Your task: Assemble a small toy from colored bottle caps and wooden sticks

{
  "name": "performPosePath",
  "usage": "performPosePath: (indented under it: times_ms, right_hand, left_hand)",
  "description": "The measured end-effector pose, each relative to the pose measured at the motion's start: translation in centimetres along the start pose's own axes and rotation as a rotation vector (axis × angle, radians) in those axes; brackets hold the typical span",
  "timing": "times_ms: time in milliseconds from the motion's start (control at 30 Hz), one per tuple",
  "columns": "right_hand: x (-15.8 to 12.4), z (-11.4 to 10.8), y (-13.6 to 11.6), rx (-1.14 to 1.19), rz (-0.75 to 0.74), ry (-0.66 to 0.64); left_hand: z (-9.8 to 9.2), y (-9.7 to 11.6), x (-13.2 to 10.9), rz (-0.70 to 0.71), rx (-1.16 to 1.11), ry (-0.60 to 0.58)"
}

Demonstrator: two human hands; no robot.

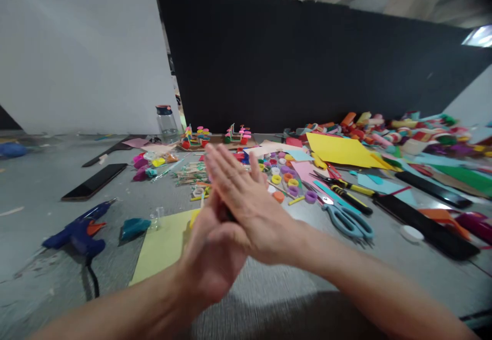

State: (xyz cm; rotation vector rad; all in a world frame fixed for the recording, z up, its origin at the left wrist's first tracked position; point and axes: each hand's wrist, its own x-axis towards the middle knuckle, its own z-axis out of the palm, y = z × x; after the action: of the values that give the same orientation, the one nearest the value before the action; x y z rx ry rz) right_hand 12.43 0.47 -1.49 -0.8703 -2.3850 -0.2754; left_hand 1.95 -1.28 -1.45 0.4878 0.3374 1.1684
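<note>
Yellow sheet point(161, 245) on grey table point(49, 176); left hand point(213, 253) pressed flat against right hand point(248, 202).

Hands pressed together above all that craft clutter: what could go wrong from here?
Three things, none certain. The right hand and left hand meet palm to palm just short of the small coloured rings; a sweep forward could scatter them. The scissors lie close on the right, so a dropped arm might land on them. The cord of the glue gun runs toward the near side, where an arm could snag it.
</note>
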Motion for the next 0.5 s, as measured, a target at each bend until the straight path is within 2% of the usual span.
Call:
performPosePath:
  times_ms: [100, 200, 300, 400, 500]
  right_hand:
    - [0.3, -0.1, 2.0, -0.08, 0.113, 0.031]
    - [0.3, -0.1, 3.1, -0.13, 0.149, 0.04]
    - [0.2, -0.2, 3.2, -0.012, 0.2, 0.09]
    - [0.2, -0.2, 3.0, 0.196, 0.278, 0.177]
    - [0.2, 0.1, 2.3, 0.261, 0.238, 0.174]
  left_hand:
    - [-0.2, -0.5, 0.3, -0.026, -0.056, -0.003]
    - [-0.2, -0.2, 0.9, -0.045, -0.069, 0.073]
    - [-0.3, -0.3, 1.1, -0.023, -0.019, 0.125]
    - [-0.7, -0.9, 0.5, -0.05, 0.025, 0.064]
    - [-1.2, -1.5, -0.2, -0.119, 0.033, -0.086]
